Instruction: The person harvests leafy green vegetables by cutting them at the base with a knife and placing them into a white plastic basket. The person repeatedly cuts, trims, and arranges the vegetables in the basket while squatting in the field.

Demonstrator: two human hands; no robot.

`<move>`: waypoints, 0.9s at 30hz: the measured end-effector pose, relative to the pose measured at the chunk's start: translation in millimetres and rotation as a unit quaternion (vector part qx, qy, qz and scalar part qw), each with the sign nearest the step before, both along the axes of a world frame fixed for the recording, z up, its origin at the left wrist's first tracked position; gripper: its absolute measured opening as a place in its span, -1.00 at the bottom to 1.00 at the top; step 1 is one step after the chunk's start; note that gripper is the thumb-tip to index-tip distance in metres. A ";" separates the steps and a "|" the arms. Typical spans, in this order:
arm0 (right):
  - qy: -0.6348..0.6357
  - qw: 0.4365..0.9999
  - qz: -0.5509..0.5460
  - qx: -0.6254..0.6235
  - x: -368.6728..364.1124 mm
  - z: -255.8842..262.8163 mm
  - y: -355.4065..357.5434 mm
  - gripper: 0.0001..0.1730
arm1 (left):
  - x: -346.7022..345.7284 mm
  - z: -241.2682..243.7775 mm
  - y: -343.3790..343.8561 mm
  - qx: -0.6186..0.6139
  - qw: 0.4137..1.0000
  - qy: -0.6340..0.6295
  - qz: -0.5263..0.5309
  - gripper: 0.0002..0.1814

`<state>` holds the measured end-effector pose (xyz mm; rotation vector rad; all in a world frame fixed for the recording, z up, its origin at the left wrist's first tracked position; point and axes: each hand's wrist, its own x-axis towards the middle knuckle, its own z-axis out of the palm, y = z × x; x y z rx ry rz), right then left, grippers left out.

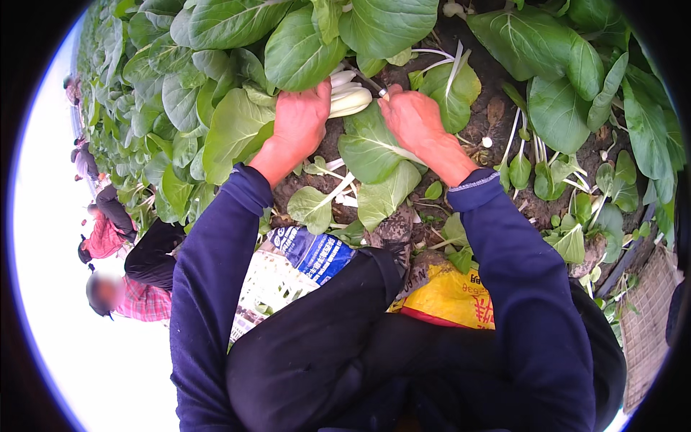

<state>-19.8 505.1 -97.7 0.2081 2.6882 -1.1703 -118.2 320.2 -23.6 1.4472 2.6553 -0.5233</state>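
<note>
My left hand (303, 110) is closed around a head of leafy greens, likely bok choy, whose pale thick stalks (350, 99) point right, towards my other hand. Just right of the stalk ends, my right hand (413, 116) grips a small knife (383, 93); only a short metal part shows beyond the fingers, and the handle is hidden in the fist. A broad loose leaf (372, 146) lies on the soil between my wrists. Another cut leaf (451, 89) with white stems rests right of the knife.
Dense leafy plants (173, 97) grow at the left and along the top. Trimmed leaves (550, 178) litter the dark soil on the right. By my legs lie a blue-and-white printed sack (310, 256) and a yellow printed bag (453, 294). Several people (143, 297) crouch at the far left.
</note>
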 end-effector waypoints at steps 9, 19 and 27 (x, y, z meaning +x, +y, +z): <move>0.018 0.999 0.020 0.026 -4.8 -6.5 7.5 -0.66 | 0.8 -21.8 -18.9 0.016 0.999 0.038 0.001 -0.41; -0.009 0.999 0.045 -0.019 19.8 3.6 38.1 -0.66 | 7.0 -3.3 -16.1 0.127 0.990 -0.051 0.026 -0.47; 0.087 0.983 0.016 0.162 66.6 39.7 76.6 -0.63 | 26.8 25.7 -14.6 0.151 0.980 -0.132 0.017 -0.44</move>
